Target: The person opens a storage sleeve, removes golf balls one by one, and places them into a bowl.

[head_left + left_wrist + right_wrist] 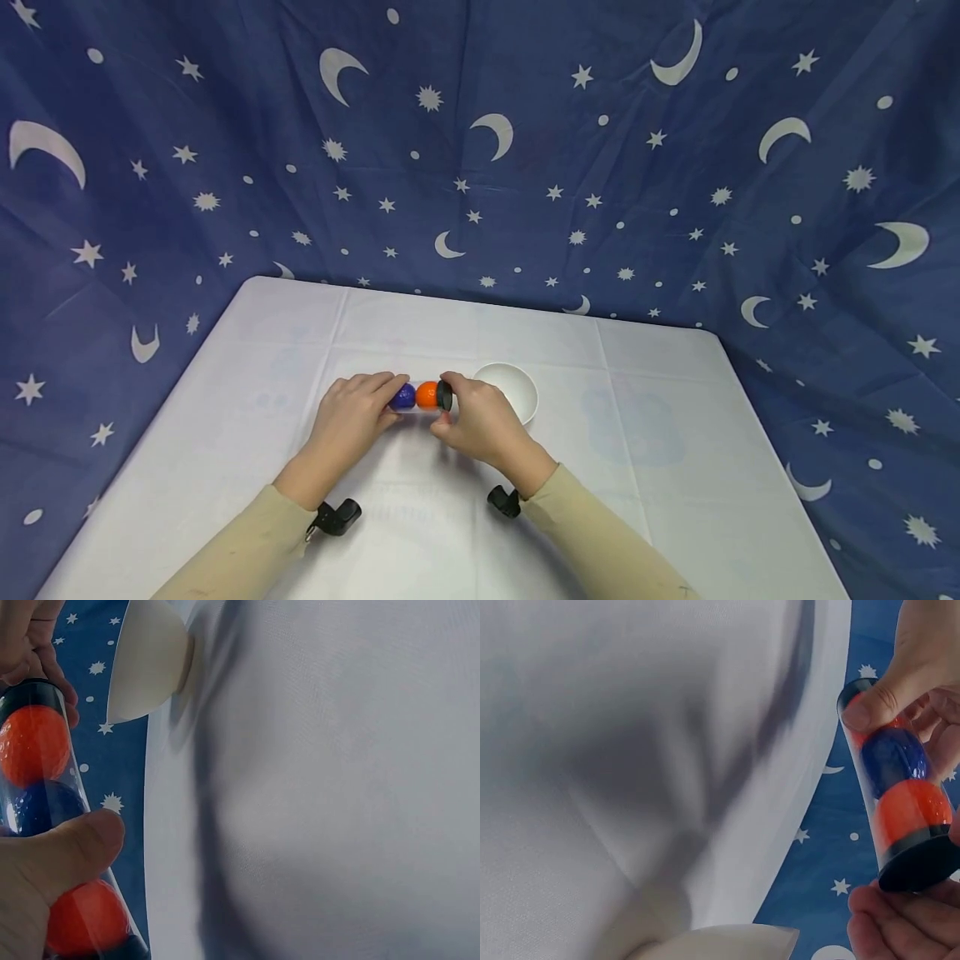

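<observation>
A clear plastic tube [76, 780] with a black cap on each end is held above the table. Inside it sit a blue ball [895, 762] between two orange balls, one of them [427, 396] at the right-hand end. My left hand [348, 417] grips the tube near its left end, thumb across its side. At the other end my right hand [483, 418] has its fingertips around the edge of the black cap [444, 396]. That cap sits on the tube; whether it is loose, I cannot tell.
Just behind and right of my right hand, a white bowl [517, 385] stands upright on the table. A white cloth covers the table [645, 500]. A dark blue curtain [525, 183] with moons and stars hangs behind it and at both sides.
</observation>
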Available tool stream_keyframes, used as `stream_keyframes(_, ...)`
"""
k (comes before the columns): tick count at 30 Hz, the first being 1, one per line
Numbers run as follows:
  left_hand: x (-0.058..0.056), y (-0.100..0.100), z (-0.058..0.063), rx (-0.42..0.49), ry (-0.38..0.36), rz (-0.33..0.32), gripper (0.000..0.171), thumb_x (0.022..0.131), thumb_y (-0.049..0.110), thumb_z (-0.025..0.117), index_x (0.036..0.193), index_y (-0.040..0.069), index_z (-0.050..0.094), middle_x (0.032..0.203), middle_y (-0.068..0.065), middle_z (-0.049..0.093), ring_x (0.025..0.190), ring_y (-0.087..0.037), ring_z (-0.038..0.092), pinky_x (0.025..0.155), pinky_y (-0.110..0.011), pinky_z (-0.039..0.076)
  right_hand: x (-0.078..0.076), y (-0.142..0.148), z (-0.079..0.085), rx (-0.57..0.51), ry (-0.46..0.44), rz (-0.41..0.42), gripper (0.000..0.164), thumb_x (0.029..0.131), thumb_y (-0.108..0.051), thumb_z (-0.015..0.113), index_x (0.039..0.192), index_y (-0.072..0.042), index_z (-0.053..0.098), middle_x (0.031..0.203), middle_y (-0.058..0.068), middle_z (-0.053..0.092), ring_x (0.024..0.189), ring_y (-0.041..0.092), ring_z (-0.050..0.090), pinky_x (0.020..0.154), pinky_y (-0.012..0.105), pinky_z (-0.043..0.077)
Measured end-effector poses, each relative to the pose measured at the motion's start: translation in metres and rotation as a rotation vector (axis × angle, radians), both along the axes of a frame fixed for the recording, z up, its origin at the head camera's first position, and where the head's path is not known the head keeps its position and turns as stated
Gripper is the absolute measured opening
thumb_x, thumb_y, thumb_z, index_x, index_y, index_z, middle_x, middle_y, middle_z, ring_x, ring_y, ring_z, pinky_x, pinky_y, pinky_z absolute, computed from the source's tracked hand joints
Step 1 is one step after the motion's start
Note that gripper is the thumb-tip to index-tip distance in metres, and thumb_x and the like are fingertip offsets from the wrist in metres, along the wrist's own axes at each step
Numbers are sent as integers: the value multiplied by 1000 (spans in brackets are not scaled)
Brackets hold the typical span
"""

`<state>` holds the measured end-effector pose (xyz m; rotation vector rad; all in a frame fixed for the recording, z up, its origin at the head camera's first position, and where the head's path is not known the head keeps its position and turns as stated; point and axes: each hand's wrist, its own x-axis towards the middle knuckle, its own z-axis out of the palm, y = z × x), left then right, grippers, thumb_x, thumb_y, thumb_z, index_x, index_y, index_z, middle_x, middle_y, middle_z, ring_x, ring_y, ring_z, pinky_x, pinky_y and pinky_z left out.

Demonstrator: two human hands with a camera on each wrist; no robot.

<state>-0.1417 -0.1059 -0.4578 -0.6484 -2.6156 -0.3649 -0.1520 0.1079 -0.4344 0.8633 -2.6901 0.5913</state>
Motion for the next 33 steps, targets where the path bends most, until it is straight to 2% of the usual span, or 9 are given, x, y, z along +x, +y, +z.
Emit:
stream_keyframes(3, 0, -1, -1, 6, 1, -1, 58, 65, 30, 77, 118, 18, 58, 111, -3, 59, 95, -24, 56, 71, -39, 42, 0, -1, 0, -12, -2, 2, 51, 63, -23, 61, 111, -7, 55, 79, -1, 61, 53, 8, 44, 49, 19, 38)
stream_keyframes(6, -1, -3, 0, 15, -11, -1, 57, 66, 32, 77, 118, 18, 58, 110, -3, 60, 95, -24, 56, 73, -40, 42, 1, 2, -1, -59, -34, 35, 50, 67, -25, 61, 114, -9, 55, 87, -1, 63, 62, 8, 53, 56, 19, 44)
stream_keyframes(8, -1, -5, 1, 19, -18, -2, 57, 66, 32, 77, 118, 17, 58, 110, -3, 60, 96, -25, 56, 75, -41, 43, 0, 5, -2, -120, -88, 63, 49, 73, -30, 63, 116, -10, 54, 96, -1, 64, 74, 10, 60, 66, 20, 47)
stream_keyframes(11, -2, -6, 5, 23, -24, -10, 57, 66, 31, 77, 118, 17, 58, 110, -3, 59, 97, -25, 55, 77, -42, 42, 0, 9, -2, -224, -199, 80, 48, 77, -38, 64, 117, -14, 53, 101, -3, 63, 90, 11, 61, 78, 23, 47)
stream_keyframes(14, -2, -6, 7, 22, -20, -23, 58, 66, 29, 78, 119, 17, 58, 110, -2, 59, 99, -24, 55, 77, -41, 42, -1, 12, -1, -301, -294, 87, 44, 78, -39, 65, 114, -15, 54, 101, -5, 62, 90, 12, 61, 78, 23, 48)
stream_keyframes(16, -3, -6, 6, 27, -18, -33, 58, 65, 28, 78, 119, 17, 58, 110, -2, 59, 100, -24, 55, 78, -42, 43, -2, 13, -1, -332, -326, 104, 41, 78, -37, 66, 110, -14, 55, 101, -6, 61, 89, 13, 61, 77, 22, 48)
stream_keyframes(24, -5, -5, 1, 38, -12, -53, 59, 65, 29, 78, 120, 18, 57, 113, -1, 58, 103, -23, 53, 80, -45, 44, -5, 16, 0, -362, -297, 133, 34, 74, -29, 70, 102, -15, 58, 98, -7, 63, 83, 8, 61, 75, 30, 49)
stream_keyframes(30, -6, -4, -1, 65, 6, -66, 59, 64, 28, 79, 119, 19, 58, 113, 0, 59, 103, -21, 54, 82, -43, 44, -7, 16, 0, -327, -298, 120, 33, 72, -30, 71, 100, -16, 58, 93, -10, 63, 82, 2, 60, 68, 36, 50)
stream_keyframes(33, -7, -4, -2, 78, 10, -82, 59, 64, 28, 79, 119, 19, 59, 112, 0, 59, 102, -20, 54, 82, -42, 44, -8, 17, 0, -312, -293, 117, 32, 71, -29, 72, 97, -17, 58, 92, -9, 64, 82, 0, 59, 72, 34, 50)
